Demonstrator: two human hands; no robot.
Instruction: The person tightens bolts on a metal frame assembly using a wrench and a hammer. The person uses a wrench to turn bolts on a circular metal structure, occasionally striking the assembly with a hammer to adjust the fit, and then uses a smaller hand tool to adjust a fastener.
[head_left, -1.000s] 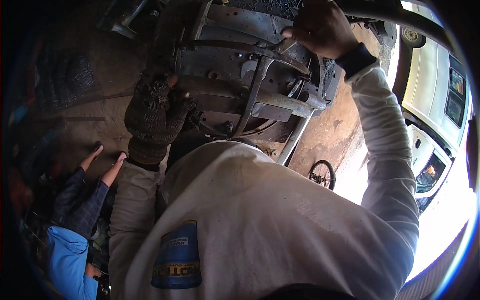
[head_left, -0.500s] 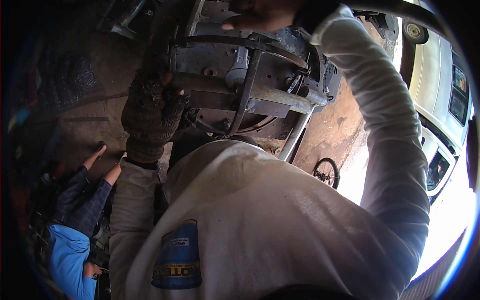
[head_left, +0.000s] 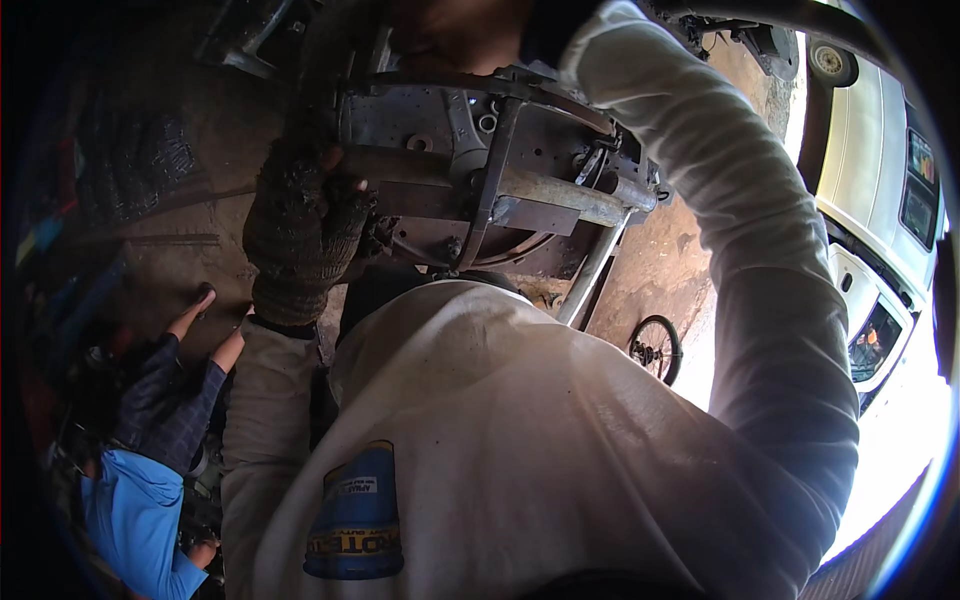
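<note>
— Metal assembly (head_left: 500, 170): where does it sit?

— High in the view, above the person's white-shirted chest (head_left: 520, 440), a rusty round plate with bars and a pipe bolted across it.

— And the left hand (head_left: 300, 225)?

— It wears a dirty knitted glove with bare fingertips, and is curled around the left end of the horizontal pipe (head_left: 560, 195), gripping it.

— The right hand (head_left: 455, 30)?

— It is at the top edge over the assembly, dim and blurred; whether it grips anything cannot be told. Its white sleeve (head_left: 740, 230) arches down the right side.

— Anything else around?

— Another person in blue (head_left: 135, 500) crouches at lower left, a white vehicle (head_left: 880, 200) stands at right, and a small wheel (head_left: 655, 348) lies on the dirt.
</note>
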